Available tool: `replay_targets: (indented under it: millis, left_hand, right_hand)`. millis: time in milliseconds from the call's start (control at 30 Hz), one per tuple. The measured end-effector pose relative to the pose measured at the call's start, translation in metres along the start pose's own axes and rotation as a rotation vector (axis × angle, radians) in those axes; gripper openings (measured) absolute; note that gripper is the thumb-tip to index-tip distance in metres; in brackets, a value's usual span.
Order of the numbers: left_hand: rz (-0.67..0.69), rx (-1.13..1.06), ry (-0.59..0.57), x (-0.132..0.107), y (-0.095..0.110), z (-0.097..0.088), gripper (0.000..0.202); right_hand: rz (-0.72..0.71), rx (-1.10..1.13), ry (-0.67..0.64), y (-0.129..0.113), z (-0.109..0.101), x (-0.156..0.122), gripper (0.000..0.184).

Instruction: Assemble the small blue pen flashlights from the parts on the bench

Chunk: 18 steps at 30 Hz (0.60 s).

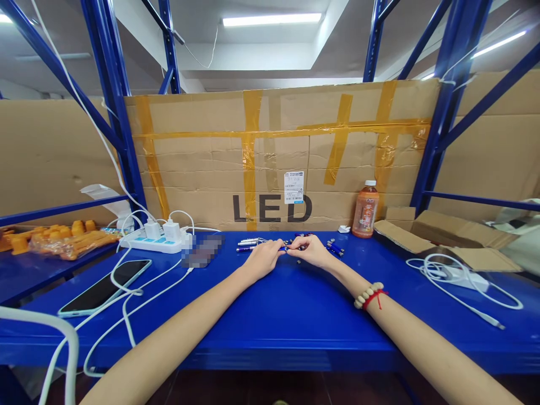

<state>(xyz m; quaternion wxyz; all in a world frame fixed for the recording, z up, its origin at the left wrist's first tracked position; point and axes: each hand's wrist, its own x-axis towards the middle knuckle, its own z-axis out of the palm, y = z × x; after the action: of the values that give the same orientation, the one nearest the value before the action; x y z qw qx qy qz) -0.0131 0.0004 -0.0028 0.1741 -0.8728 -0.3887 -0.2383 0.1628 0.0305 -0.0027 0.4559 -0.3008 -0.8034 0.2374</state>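
Note:
Both my hands meet at the far middle of the blue shelf top [270, 315]. My left hand [265, 259] is curled, fingers closed on a small blue pen-like piece [282, 248] whose tip points right. My right hand [311, 251] pinches something small at that same spot; what it holds is too small to name. Around the hands lie several small blue and silver pen-shaped parts [248, 243], some to the left, some to the right [335, 247]. My right wrist wears a bead bracelet with a red cord [369, 295].
A taped cardboard sheet marked LED [274, 163] closes the back. An orange drink bottle [365, 209] stands at right, beside an open cardboard box [442, 236] and a white cable [459, 278]. At left lie a power strip with chargers [154, 239], a phone [105, 287], cables and orange parts [63, 236].

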Motion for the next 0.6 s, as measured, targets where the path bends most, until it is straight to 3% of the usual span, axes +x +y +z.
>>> replay_targets:
  millis: [333,600]
  left_hand:
    - [-0.016,-0.002,0.023,0.0014,-0.0021,0.0034,0.018]
    - [-0.130,-0.126,-0.031,0.0022,0.0017,-0.0002,0.022]
  right_hand:
    - [0.034,-0.015,0.026,0.0008,0.0007,0.0002,0.021]
    - [0.083,-0.001,0.027,0.0003,-0.0004,0.0026,0.030]
